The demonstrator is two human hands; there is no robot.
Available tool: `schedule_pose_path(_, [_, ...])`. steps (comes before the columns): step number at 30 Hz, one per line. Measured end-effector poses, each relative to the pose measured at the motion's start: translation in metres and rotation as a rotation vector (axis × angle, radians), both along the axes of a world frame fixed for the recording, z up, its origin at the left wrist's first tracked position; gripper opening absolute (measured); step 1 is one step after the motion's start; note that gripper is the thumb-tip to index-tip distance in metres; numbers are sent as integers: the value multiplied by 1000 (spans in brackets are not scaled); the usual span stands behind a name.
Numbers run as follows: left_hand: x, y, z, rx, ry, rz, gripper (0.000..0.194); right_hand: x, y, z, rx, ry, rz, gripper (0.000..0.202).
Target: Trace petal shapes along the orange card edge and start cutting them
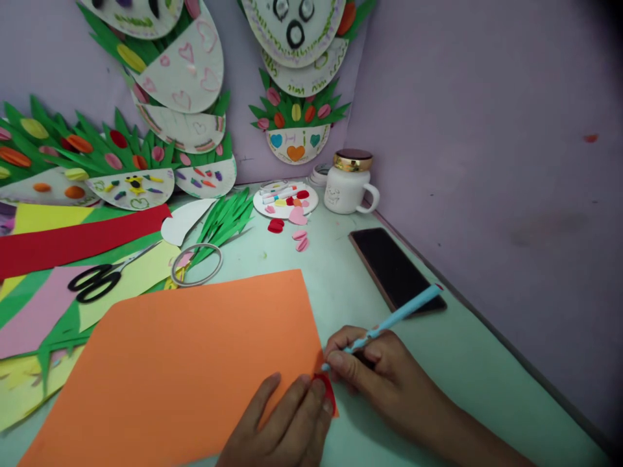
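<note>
A large sheet of orange paper [195, 363] lies on the table before me. With fingers stretched out, my left hand [287, 428] presses a small red paper piece [329, 393] flat near the sheet's right edge. My right hand [372, 370] grips a light blue pen [403, 311], its tip at the upper edge of the red piece. Part of that piece is hidden under my left fingertips. The pen leans up to the right, its back end over a dark phone [396, 266].
Scissors [104, 275] with black handles and a silver ring [196, 264] lie among coloured papers at the left. A plate [263, 206] holding pens and paper petals stands near a lidded white mug [346, 188]. Paper-plate flower crafts [298, 139] hang along the wall.
</note>
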State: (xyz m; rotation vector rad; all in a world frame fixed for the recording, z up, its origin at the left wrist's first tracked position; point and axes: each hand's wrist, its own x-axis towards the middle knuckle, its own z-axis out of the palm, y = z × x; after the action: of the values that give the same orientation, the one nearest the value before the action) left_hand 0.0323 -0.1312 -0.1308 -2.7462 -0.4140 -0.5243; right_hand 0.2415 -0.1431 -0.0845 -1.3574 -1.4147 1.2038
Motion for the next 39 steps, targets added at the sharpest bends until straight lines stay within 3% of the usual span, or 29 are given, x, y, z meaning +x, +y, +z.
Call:
schedule_pose_path(12, [-1,1,-6,50,6,5,24,-2,-1,-3,25,5,38,30])
schedule_pose_path(24, [-1,0,-4,17,-1,1,24,-3,-1,-1,-23,-45,-9,23])
schedule_pose_path(39, [-1,2,-4,26,-33,-6,24,0,-1,0,-38,-66,-31,30])
